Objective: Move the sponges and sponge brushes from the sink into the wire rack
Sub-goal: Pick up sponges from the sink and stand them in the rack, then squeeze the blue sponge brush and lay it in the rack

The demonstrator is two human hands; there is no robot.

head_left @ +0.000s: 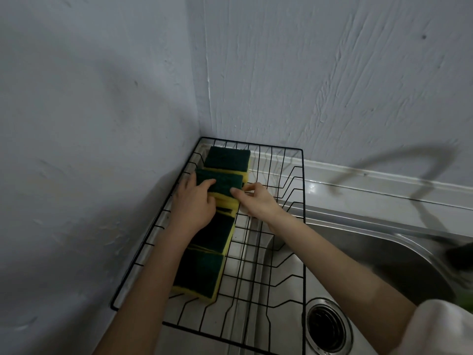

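Observation:
A black wire rack (303, 226) sits over the left end of a steel sink (384, 242), in the wall corner. A row of yellow sponges with dark green scouring tops runs down the rack's left side, from a far sponge (228, 157) to a near sponge (198, 275). Both hands grip one sponge (225, 181) in the middle of the row: my left hand (193, 204) holds its left side with fingers on top, and my right hand (256, 201) pinches its right edge. No sponge brush is clearly visible.
Grey walls close in on the left and behind the rack. The sink drain (327, 326) lies at the near right of the rack. A dark blurred object (460, 254) sits at the sink's right edge. A white sleeve (442, 329) shows at bottom right.

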